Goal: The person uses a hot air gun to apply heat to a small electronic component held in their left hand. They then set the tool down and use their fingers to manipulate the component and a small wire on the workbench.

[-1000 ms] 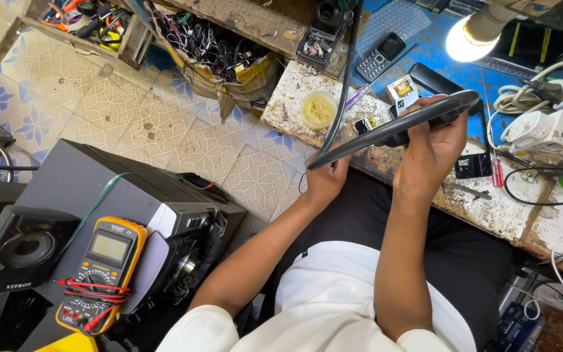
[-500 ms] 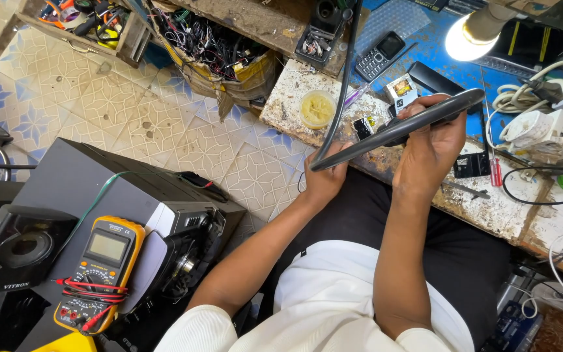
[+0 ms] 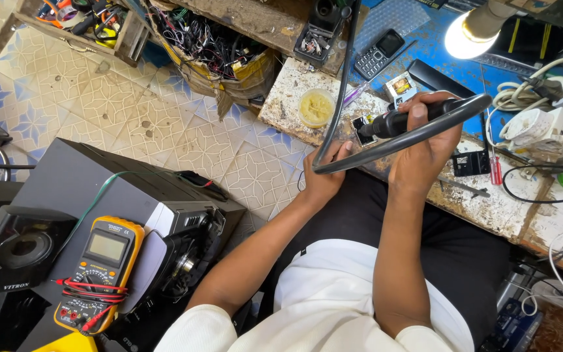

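Seen from above, a seated person in a white shirt and dark trousers holds a thin, dark, flat panel edge-on to the camera, above the lap and the near edge of a worn, stained bench. The panel looks like a slim tablet or screen with rounded corners and runs on a slant from lower left to upper right.

The left hand cups the lower left corner, fingers curled under and around the edge. The right hand wraps the panel near its middle, its grip closed around the edge, and seems also to pinch a dark, pen-shaped tool whose tip points left. What exactly the tool is cannot be told.

The panel appears stiff, light and smooth, so it is probably slippery and likely fragile if it has a glass face. Judging by that, it is best held by the rim at two well-separated points, as here, without pressing on the flat faces or bending it.

On the bench beyond lie a small round tub of yellowish paste, a dark keypad phone on a blue mat, a red-handled screwdriver and white cables. A bare lit bulb glares at the top right. To the left, over a patterned tile floor, a yellow multimeter with red leads rests on a grey case.
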